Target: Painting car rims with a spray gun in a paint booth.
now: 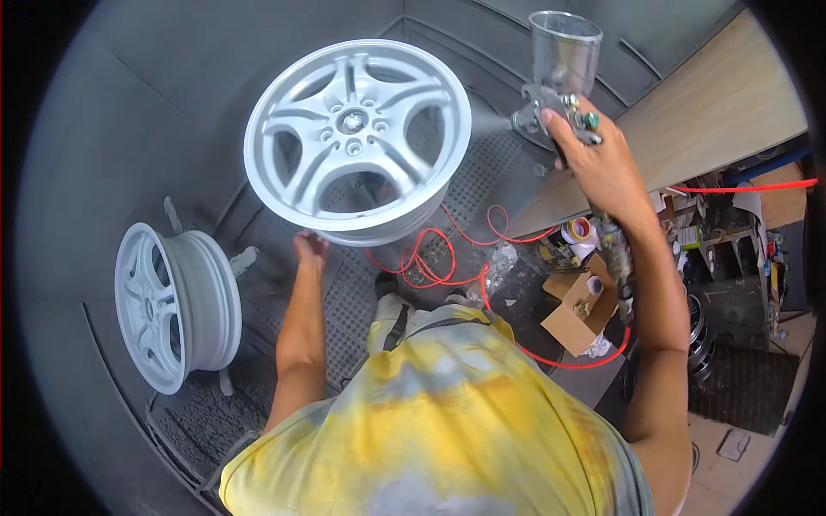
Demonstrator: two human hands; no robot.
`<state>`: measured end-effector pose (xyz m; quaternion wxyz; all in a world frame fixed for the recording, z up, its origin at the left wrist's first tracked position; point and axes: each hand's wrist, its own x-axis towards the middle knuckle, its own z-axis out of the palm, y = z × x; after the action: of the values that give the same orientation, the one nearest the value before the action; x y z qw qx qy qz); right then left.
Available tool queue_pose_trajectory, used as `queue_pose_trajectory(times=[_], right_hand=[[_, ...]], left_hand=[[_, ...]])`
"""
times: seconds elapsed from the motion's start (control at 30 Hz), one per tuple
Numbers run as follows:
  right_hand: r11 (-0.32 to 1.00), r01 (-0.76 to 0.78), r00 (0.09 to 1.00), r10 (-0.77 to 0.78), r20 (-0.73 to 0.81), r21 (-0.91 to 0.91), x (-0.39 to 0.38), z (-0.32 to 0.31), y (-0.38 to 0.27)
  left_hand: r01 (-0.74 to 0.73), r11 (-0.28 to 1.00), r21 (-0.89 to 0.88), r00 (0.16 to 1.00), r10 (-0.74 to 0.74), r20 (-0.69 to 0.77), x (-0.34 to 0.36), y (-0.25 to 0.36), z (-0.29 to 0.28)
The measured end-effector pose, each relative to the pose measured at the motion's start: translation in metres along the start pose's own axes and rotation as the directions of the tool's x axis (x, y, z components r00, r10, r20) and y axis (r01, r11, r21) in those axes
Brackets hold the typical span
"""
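A silver-painted alloy wheel (397, 158) with paired spokes sits face up in front of me, slightly tilted. At its near lower edge is my left hand (311, 247), fingers curled against the underside of the rim and partly hidden by it. My right hand (600, 155) grips a spray gun (544, 110) to the right of the wheel, wrapped around the handle. A clear cup (565, 56) tops the gun. Pale mist leaves its nozzle leftward toward the wheel's right rim. Whatever supports the wheel is hidden beneath it.
Another silver wheel (206, 297) stands on edge at the left, near grey-coated supports. A red air hose (594, 365) loops over the perforated floor. An open cardboard box (570, 330), a tape roll (577, 229) and cluttered shelves lie to the right. Grey walls enclose the far side.
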<state>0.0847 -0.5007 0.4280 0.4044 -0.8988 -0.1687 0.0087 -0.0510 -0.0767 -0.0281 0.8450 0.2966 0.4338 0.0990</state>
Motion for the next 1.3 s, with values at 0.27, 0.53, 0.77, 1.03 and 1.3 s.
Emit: queue_pose_trajectory(times=[0.27, 0.53, 0.77, 1.03, 1.3], right_hand=[[0.991, -0.083, 0.994, 0.090, -0.062, 0.100, -0.073, 0.018, 0.017], [0.984, -0.026, 0.997, 0.038, -0.068, 0.177, -0.115, 0.035, 0.020], [0.977, -0.028, 0.997, 0.011, 0.078, 0.213, -0.128, 0.041, 0.003], [0.975, 0.036, 0.971, -0.086, 0.223, 0.218, -0.119, 0.058, -0.036], [0.950, 0.069, 0.889, -0.197, 0.414, 0.305, -0.059, 0.092, -0.103]], left_hand=[[0.189, 0.974, 0.128, 0.977, -0.200, 0.075, -0.090, -0.058, 0.062], [-0.002, 0.997, -0.082, 0.996, -0.006, -0.093, -0.071, -0.058, 0.047], [0.043, 0.999, 0.005, 0.999, -0.043, 0.023, -0.092, -0.091, 0.028], [0.179, 0.940, 0.292, 0.980, -0.144, -0.137, -0.107, -0.105, -0.048], [0.176, 0.965, 0.194, 0.984, -0.175, -0.023, -0.093, -0.070, -0.043]])
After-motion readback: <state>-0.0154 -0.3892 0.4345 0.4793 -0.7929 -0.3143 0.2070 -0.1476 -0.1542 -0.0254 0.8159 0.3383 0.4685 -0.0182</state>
